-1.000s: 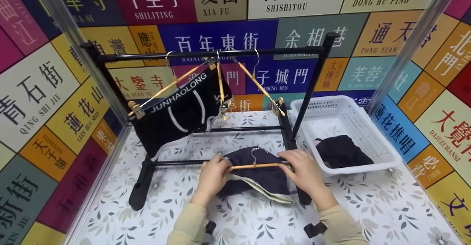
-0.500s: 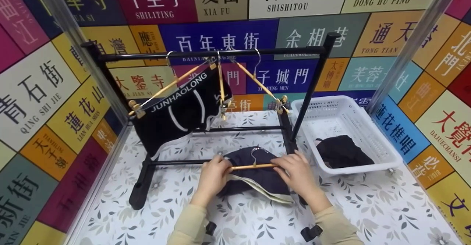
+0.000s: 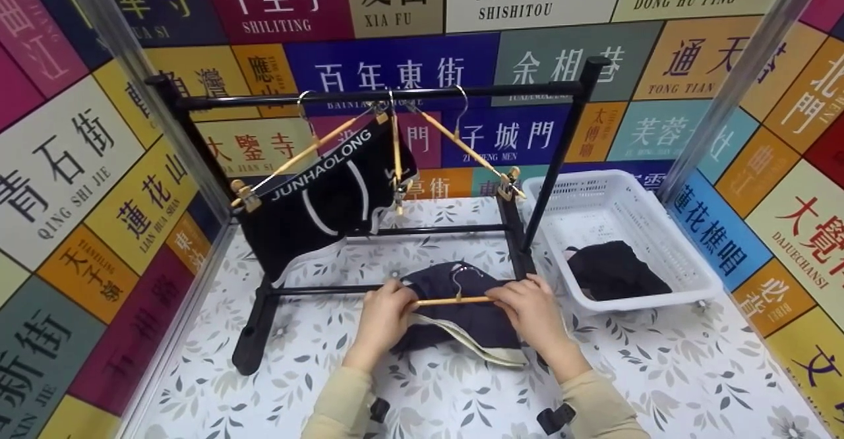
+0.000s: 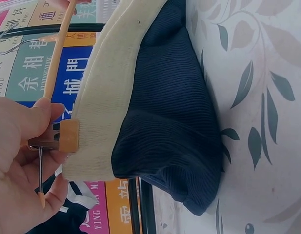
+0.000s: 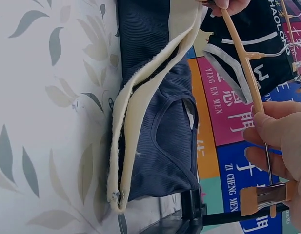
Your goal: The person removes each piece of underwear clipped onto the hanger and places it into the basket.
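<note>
My left hand [image 3: 388, 310] grips one end of a wooden clip hanger [image 3: 455, 300]. There, in the left wrist view, a wooden clip [image 4: 68, 136] bites the cream waistband of navy ribbed boxer briefs [image 4: 170, 107]. My right hand [image 3: 533, 310] pinches the hanger's other arm between thumb and fingers. Beyond those fingers, the second clip [image 5: 267, 197] sits on the metal end rod, apart from the waistband [image 5: 128, 131], which gapes and droops on this side. The hanger's metal hook points away from me, over the dark cloth.
A black rack [image 3: 264, 101] stands behind, bearing black briefs [image 3: 323, 195] on a hanger and another hanger [image 3: 455, 137] with bare clips. To the right, a white plastic basket [image 3: 699, 274] contains dark cloth [image 3: 616, 271]. Patterned walls enclose the leaf-print table [image 3: 217, 399].
My right hand has slid left along the hanger, inward from its end. The left hand keeps its grip in place. On the rack, the bare hanger has swung slightly.
</note>
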Motion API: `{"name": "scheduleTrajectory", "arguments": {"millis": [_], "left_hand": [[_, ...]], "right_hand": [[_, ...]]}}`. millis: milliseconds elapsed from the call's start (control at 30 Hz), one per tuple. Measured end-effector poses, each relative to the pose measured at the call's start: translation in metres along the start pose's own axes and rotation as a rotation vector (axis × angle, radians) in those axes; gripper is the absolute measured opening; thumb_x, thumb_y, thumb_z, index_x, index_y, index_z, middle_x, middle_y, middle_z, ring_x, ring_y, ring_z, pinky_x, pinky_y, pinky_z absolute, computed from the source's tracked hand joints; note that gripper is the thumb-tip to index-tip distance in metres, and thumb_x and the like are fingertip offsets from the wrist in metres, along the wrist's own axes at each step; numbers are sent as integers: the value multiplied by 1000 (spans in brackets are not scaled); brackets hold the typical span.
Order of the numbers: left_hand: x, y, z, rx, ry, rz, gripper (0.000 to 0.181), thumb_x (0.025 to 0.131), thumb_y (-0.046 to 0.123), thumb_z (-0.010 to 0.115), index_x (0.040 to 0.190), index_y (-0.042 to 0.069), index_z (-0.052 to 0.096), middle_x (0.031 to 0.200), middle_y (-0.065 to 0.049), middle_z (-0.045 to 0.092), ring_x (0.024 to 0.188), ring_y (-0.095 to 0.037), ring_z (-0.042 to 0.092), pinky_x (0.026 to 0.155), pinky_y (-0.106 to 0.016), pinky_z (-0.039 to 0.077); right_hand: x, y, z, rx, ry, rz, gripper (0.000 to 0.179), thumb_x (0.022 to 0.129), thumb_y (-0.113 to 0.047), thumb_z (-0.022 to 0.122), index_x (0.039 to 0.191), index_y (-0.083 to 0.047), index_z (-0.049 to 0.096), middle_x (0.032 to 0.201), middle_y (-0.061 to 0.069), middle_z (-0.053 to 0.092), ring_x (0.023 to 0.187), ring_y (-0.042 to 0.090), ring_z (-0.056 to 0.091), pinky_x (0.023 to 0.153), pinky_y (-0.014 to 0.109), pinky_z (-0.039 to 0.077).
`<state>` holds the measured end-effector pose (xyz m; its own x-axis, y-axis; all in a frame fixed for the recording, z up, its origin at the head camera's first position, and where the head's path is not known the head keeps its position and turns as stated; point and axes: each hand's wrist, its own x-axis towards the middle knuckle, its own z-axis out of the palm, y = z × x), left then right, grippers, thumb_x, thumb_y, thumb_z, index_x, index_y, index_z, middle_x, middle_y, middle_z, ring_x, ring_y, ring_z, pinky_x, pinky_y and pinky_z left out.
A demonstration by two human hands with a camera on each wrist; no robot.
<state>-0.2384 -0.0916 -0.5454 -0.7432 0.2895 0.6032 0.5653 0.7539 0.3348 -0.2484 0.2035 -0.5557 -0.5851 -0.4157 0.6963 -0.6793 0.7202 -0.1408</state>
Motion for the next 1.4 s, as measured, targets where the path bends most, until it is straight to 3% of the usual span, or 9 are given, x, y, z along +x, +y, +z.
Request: {"name": "scheduleTrajectory", "arguments": {"millis": [400,633,733,1033,1400], "left_hand": [[4,3,-7,22,-74,-22,9,84,19,77,89,14,70,88,-1,60,81,-21,60,71,-41,41],[10,0,-19,38,-109,-20,27,83,24,78,106,13,69,103,-4,65,99,-27,62,78,-44,42],[11,-2,-23,74,-118,-6,30,84,23,77,110,12,68,106,-5,66,99,-27,60,79,-45,42],[12,-1,-22,201,-128,55,28,88,27,72,111,11,68,104,-5,67,100,-27,57,82,-44,41],[8,2,-12,233,-104,85,15,86,19,72,95,9,64,89,-5,62,86,-26,56,75,-41,42]], "right_hand": [[-2,0,1,-2,40,-10,23,76,-6,79,94,-18,74,86,-3,69,80,21,65,89,52,42],[-3,1,1,19,63,-1,23,76,-5,80,95,-17,75,87,-3,70,79,20,65,89,52,42],[-5,2,1,23,59,11,23,76,-5,79,95,-17,75,87,-2,71,79,20,65,89,53,41],[-8,5,2,17,60,14,23,76,-7,79,96,-18,75,87,-2,71,79,21,65,88,54,42],[-11,7,0,11,54,20,23,75,-5,79,94,-18,74,88,-2,71,81,22,66,88,54,41]]}}
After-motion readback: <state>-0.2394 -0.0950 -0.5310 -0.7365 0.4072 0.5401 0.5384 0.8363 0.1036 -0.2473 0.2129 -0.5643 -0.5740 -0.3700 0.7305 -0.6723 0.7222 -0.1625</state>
